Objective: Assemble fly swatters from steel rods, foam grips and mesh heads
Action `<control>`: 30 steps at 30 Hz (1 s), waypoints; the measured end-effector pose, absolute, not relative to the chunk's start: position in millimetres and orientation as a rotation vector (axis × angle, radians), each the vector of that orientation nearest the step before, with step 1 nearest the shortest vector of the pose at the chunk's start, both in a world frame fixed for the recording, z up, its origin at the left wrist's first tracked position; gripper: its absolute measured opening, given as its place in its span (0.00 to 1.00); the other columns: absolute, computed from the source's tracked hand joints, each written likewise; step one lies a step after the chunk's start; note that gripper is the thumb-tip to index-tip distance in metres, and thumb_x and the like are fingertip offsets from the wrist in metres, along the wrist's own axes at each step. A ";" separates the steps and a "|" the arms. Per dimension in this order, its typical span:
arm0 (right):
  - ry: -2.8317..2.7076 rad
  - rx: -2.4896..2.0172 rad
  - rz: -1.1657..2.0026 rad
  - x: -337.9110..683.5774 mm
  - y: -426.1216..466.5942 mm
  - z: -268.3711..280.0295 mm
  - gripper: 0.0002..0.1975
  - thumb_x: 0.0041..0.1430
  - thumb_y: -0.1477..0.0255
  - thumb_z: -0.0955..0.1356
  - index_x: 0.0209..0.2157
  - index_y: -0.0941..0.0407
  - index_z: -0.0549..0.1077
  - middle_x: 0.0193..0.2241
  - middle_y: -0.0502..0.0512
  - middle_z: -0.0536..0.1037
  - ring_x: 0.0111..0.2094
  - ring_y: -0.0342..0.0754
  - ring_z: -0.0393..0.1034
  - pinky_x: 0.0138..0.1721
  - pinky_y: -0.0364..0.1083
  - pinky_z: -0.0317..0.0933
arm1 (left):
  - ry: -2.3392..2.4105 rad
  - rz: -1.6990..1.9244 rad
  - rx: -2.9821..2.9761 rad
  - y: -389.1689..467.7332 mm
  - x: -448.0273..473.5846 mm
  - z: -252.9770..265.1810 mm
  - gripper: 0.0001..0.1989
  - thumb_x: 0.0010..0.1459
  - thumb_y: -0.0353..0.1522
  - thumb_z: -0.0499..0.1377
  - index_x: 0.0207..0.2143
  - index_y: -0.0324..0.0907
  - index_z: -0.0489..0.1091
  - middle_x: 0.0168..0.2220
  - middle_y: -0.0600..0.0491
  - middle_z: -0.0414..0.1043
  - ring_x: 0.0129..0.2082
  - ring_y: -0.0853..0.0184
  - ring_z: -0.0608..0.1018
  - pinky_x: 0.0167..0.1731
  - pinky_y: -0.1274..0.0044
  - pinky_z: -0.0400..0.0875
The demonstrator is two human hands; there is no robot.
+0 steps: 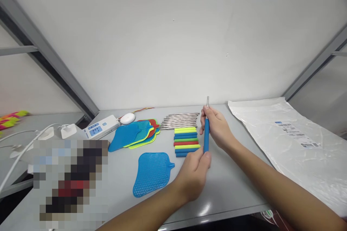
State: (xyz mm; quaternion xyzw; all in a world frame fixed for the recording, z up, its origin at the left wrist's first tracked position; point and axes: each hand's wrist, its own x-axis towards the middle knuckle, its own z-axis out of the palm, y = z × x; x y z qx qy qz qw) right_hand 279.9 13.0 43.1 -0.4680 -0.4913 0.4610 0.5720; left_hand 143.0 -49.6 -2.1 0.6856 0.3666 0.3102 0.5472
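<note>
A printed label (287, 129) is borne by the white package (252, 115) at right, its writing too small to read. Right of the coloured handles (185, 140), a blue handle (206, 135) is grasped near its end by the curled fingers of the left hand (193, 173); its metal rod (208, 100) is pinched by the right hand (216, 124).

Thin silver metal rods (180, 120): smooth, shiny
Blue tubular plastic handle (206, 135): smooth
Flat blue plastic paddle (153, 173): glossy, dimpled
</note>
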 end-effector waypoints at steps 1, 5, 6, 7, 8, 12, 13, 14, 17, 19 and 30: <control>-1.150 -1.084 1.085 276.4 16.0 42.3 0.20 0.61 0.51 0.61 0.29 0.54 0.64 0.16 0.43 0.64 0.15 0.40 0.62 0.18 0.40 0.56 | 0.885 0.740 1.648 -48.5 142.9 -2.8 0.20 0.66 0.43 0.43 0.24 0.42 0.56 0.22 0.58 0.56 0.24 0.71 0.60 0.25 0.76 0.52; -1.094 -1.033 1.067 269.3 23.0 35.5 0.20 0.61 0.52 0.61 0.28 0.54 0.63 0.15 0.43 0.63 0.15 0.40 0.61 0.18 0.40 0.59 | 1.010 0.727 1.737 -44.0 141.9 -2.8 0.20 0.66 0.42 0.43 0.23 0.42 0.54 0.21 0.57 0.55 0.23 0.71 0.60 0.23 0.76 0.49; -1.070 -1.026 1.053 269.3 23.2 33.9 0.19 0.61 0.52 0.62 0.28 0.54 0.63 0.15 0.43 0.62 0.15 0.40 0.61 0.18 0.41 0.60 | 1.034 0.716 1.748 -43.6 141.5 -1.5 0.20 0.66 0.42 0.43 0.23 0.42 0.55 0.21 0.57 0.55 0.22 0.71 0.60 0.22 0.76 0.49; -1.048 -1.019 1.040 269.7 22.8 32.7 0.19 0.61 0.52 0.62 0.28 0.54 0.63 0.15 0.43 0.62 0.15 0.40 0.60 0.18 0.41 0.60 | 1.048 0.706 1.759 -43.7 141.1 0.2 0.19 0.66 0.41 0.43 0.23 0.42 0.55 0.21 0.57 0.55 0.22 0.71 0.60 0.22 0.76 0.48; -1.029 -1.009 1.028 270.5 21.8 32.1 0.18 0.61 0.53 0.62 0.28 0.53 0.63 0.15 0.42 0.62 0.15 0.40 0.60 0.18 0.41 0.60 | 1.053 0.696 1.769 -44.2 140.7 2.3 0.19 0.66 0.40 0.43 0.23 0.42 0.54 0.21 0.58 0.55 0.22 0.72 0.59 0.22 0.76 0.48; -1.012 -0.959 1.007 274.4 14.1 33.6 0.17 0.62 0.56 0.62 0.27 0.53 0.64 0.15 0.43 0.61 0.16 0.40 0.57 0.20 0.41 0.62 | 1.012 0.656 1.836 -47.9 140.2 9.8 0.18 0.66 0.39 0.43 0.23 0.42 0.53 0.19 0.58 0.55 0.20 0.73 0.59 0.21 0.77 0.49; -1.013 -0.948 1.017 275.0 11.8 34.2 0.17 0.63 0.56 0.62 0.27 0.53 0.64 0.15 0.43 0.61 0.17 0.40 0.57 0.20 0.42 0.62 | 0.998 0.644 1.855 -48.5 140.3 10.9 0.17 0.65 0.38 0.43 0.23 0.42 0.53 0.19 0.58 0.56 0.20 0.73 0.59 0.21 0.77 0.50; -1.012 -0.939 1.041 275.2 9.5 34.8 0.16 0.63 0.56 0.62 0.27 0.53 0.64 0.15 0.43 0.62 0.17 0.40 0.57 0.20 0.42 0.62 | 0.984 0.629 1.874 -48.9 140.5 11.8 0.17 0.65 0.37 0.43 0.24 0.42 0.53 0.20 0.58 0.57 0.21 0.73 0.60 0.21 0.78 0.50; -0.998 -0.897 1.194 274.0 2.8 36.7 0.16 0.63 0.55 0.61 0.29 0.53 0.64 0.17 0.44 0.63 0.17 0.40 0.56 0.20 0.43 0.62 | 0.931 0.580 1.959 -48.4 141.4 15.2 0.15 0.64 0.36 0.45 0.23 0.42 0.54 0.20 0.58 0.58 0.20 0.73 0.61 0.20 0.78 0.51; -0.982 -0.853 1.314 272.9 -1.1 39.7 0.17 0.64 0.54 0.60 0.30 0.52 0.64 0.17 0.44 0.63 0.16 0.40 0.54 0.19 0.43 0.61 | 0.871 0.545 2.071 -47.7 140.5 19.9 0.15 0.62 0.37 0.47 0.22 0.42 0.54 0.19 0.59 0.57 0.19 0.74 0.60 0.20 0.78 0.51; -1.608 -0.745 1.840 330.4 -8.6 62.5 0.20 0.63 0.51 0.58 0.30 0.52 0.67 0.17 0.41 0.50 0.15 0.37 0.39 0.15 0.39 0.40 | 1.340 0.921 2.228 -40.1 43.0 36.3 0.14 0.65 0.36 0.48 0.26 0.42 0.60 0.23 0.57 0.62 0.25 0.70 0.65 0.27 0.77 0.58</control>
